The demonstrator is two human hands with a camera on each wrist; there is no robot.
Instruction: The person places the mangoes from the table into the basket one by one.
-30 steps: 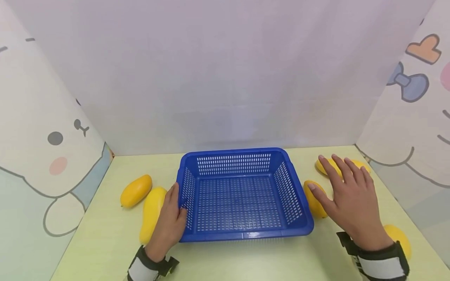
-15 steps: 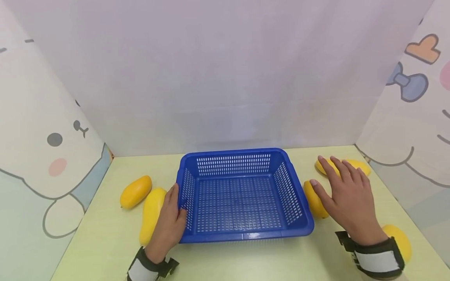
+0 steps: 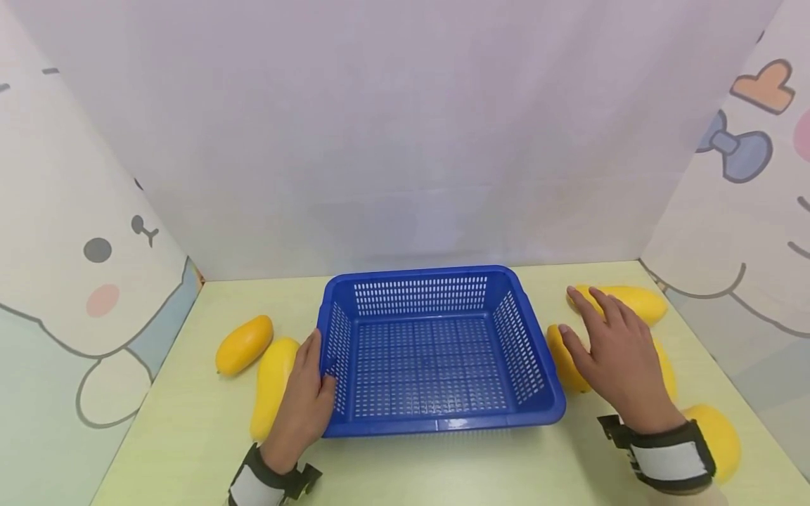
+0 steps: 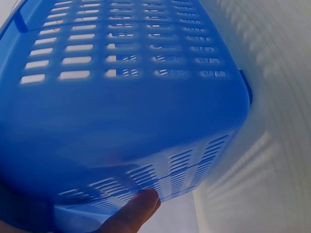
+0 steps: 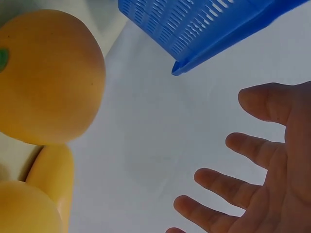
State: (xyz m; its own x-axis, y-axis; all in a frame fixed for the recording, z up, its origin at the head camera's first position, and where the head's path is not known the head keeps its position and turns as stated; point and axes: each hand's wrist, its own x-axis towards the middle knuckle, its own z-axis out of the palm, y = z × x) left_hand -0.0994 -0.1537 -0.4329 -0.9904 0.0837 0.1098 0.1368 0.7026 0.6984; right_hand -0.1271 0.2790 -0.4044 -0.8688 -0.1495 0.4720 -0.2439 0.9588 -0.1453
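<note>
A blue perforated plastic basket (image 3: 443,424) stands mid-table with nothing in it. My left hand (image 3: 302,414) grips its left rim, thumb on the inner side and fingers outside. In the left wrist view, a fingertip (image 4: 141,204) lies against the basket wall (image 4: 121,116). My right hand (image 3: 623,365) hovers with spread fingers over yellow mangoes right of the basket, holding nothing. One orange-yellow mango (image 3: 565,365) lies against the basket's right side. A long yellow mango (image 3: 635,302) is behind the fingers, and another (image 3: 667,372) is partly hidden by the hand. The right wrist view shows a mango (image 5: 51,77) close up.
Left of the basket lie an orange mango (image 3: 245,345) and a yellow mango (image 3: 274,383) beside the left hand. A round yellow fruit (image 3: 718,443) sits near the right wrist. A pale wall (image 3: 411,176) closes the back, and cartoon-printed panels (image 3: 95,316) stand at the sides.
My right hand has shifted slightly left towards the basket, uncovering more of the yellow mangoes beyond and beside it. The left hand and basket have stayed in place.
</note>
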